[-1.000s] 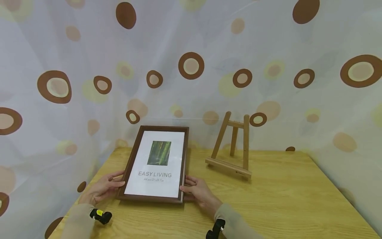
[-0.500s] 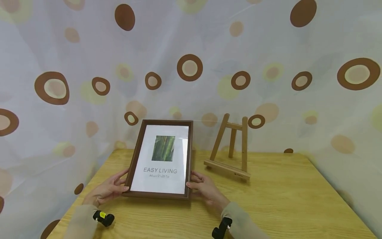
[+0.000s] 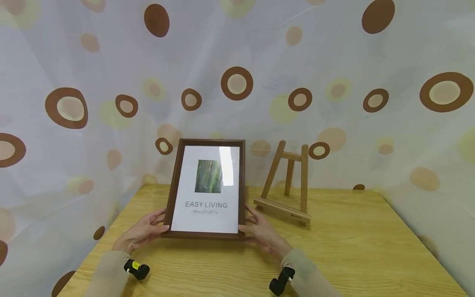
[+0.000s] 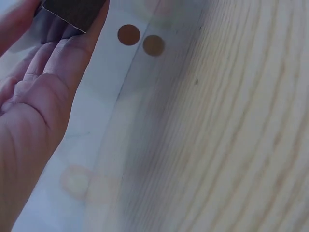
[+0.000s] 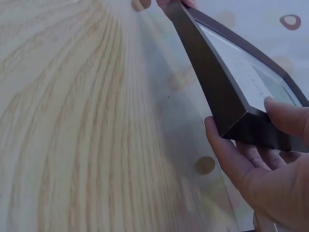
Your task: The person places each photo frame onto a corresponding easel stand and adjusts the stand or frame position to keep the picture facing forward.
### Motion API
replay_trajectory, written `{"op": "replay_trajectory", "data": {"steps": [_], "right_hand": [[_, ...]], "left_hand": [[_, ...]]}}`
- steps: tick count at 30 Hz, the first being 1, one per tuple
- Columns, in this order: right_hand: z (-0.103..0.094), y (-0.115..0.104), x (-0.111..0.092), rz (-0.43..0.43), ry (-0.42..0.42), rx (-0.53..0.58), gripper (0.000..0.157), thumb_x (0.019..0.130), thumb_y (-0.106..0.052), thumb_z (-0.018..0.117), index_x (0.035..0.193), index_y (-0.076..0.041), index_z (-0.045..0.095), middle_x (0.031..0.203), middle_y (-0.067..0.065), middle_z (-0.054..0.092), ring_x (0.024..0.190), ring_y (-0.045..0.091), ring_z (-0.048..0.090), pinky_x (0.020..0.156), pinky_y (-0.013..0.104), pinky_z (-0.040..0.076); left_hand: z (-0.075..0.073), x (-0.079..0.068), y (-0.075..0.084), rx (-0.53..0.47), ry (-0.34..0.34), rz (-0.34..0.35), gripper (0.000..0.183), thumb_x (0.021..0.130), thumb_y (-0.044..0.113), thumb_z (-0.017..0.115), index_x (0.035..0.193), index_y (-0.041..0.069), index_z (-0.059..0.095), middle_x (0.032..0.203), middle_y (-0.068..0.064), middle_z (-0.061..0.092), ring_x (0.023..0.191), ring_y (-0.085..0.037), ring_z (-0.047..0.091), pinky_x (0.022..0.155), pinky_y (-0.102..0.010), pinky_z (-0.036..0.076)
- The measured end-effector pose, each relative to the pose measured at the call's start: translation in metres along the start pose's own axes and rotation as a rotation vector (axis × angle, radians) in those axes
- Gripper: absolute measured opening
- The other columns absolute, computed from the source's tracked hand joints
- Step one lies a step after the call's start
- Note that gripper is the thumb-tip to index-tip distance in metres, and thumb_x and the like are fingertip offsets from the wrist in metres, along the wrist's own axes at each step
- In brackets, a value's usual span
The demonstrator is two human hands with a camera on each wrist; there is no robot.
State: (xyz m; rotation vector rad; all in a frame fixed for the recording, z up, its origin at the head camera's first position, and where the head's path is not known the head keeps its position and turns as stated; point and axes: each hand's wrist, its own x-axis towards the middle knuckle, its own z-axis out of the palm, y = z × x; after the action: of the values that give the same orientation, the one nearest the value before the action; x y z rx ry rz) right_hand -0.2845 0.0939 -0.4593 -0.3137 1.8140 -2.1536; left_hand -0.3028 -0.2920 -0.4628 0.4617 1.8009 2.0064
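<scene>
A brown picture frame (image 3: 205, 187) with a white "EASY LIVING" sheet and a small green picture is held up over the table, tilted back. My left hand (image 3: 144, 231) grips its lower left corner, thumb on the front edge and fingers behind. At the lower right corner my right hand (image 3: 263, 233) grips it likewise. In the right wrist view the thumb lies on the front of the frame (image 5: 231, 92) and the fingers (image 5: 231, 154) are beneath. Only a dark corner of the frame (image 4: 75, 12) shows in the left wrist view, above the palm.
A small wooden easel (image 3: 285, 181) stands right of the frame, toward the back of the wooden table (image 3: 356, 247). Behind hangs a white curtain (image 3: 267, 49) with brown and yellow spots. A bright reflection lies on the glass.
Both hands have raised the frame and moved it a little to the right. It has tipped more upright, and a glare has appeared on its glass. The easel has stayed put.
</scene>
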Motion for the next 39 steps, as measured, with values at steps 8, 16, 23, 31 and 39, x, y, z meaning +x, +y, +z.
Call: {"op": "replay_trajectory", "data": {"steps": [8, 16, 23, 31, 39], "right_hand": [[-0.013, 0.0, -0.002, -0.031, 0.012, 0.0, 0.081, 0.083, -0.001, 0.063, 0.146, -0.021, 0.016, 0.135, 0.035, 0.026, 0.103, 0.041, 0.052, 0.077, 0.056, 0.046], [-0.028, -0.003, -0.007, -0.074, 0.077, -0.069, 0.074, 0.083, -0.003, 0.063, 0.143, 0.0, 0.019, 0.138, 0.035, 0.022, 0.11, 0.043, 0.047, 0.076, 0.051, 0.049], [-0.04, -0.005, -0.011, -0.084, 0.168, -0.074, 0.073, 0.081, 0.001, 0.064, 0.142, -0.004, 0.025, 0.136, 0.032, 0.028, 0.114, 0.043, 0.043, 0.077, 0.046, 0.05], [-0.047, -0.012, -0.016, -0.09, 0.215, -0.08, 0.073, 0.079, 0.003, 0.065, 0.141, -0.004, 0.028, 0.137, 0.031, 0.029, 0.121, 0.041, 0.036, 0.082, 0.043, 0.049], [-0.053, -0.013, -0.017, -0.073, 0.209, -0.053, 0.074, 0.081, 0.002, 0.064, 0.143, -0.006, 0.024, 0.139, 0.031, 0.025, 0.115, 0.041, 0.043, 0.082, 0.048, 0.047]], "left_hand": [[0.012, 0.011, 0.0, 0.005, -0.001, 0.015, 0.076, 0.087, -0.005, 0.054, 0.145, 0.003, 0.005, 0.138, -0.021, 0.032, 0.112, -0.029, 0.05, 0.091, -0.039, 0.043], [0.026, 0.03, -0.003, 0.054, 0.009, 0.026, 0.075, 0.088, 0.0, 0.056, 0.145, 0.008, 0.009, 0.145, -0.022, 0.02, 0.119, -0.032, 0.043, 0.093, -0.041, 0.041], [0.041, 0.045, -0.001, 0.16, 0.053, 0.036, 0.075, 0.088, 0.009, 0.059, 0.146, 0.015, 0.013, 0.146, -0.015, 0.021, 0.126, -0.031, 0.033, 0.097, -0.043, 0.037], [0.052, 0.057, 0.001, 0.16, 0.055, 0.063, 0.072, 0.088, 0.009, 0.058, 0.144, 0.007, 0.013, 0.145, -0.016, 0.024, 0.125, -0.031, 0.035, 0.097, -0.041, 0.038], [0.055, 0.062, -0.002, 0.16, 0.114, 0.071, 0.068, 0.087, 0.011, 0.061, 0.143, 0.009, 0.022, 0.139, -0.017, 0.033, 0.12, -0.028, 0.041, 0.093, -0.039, 0.042]]}}
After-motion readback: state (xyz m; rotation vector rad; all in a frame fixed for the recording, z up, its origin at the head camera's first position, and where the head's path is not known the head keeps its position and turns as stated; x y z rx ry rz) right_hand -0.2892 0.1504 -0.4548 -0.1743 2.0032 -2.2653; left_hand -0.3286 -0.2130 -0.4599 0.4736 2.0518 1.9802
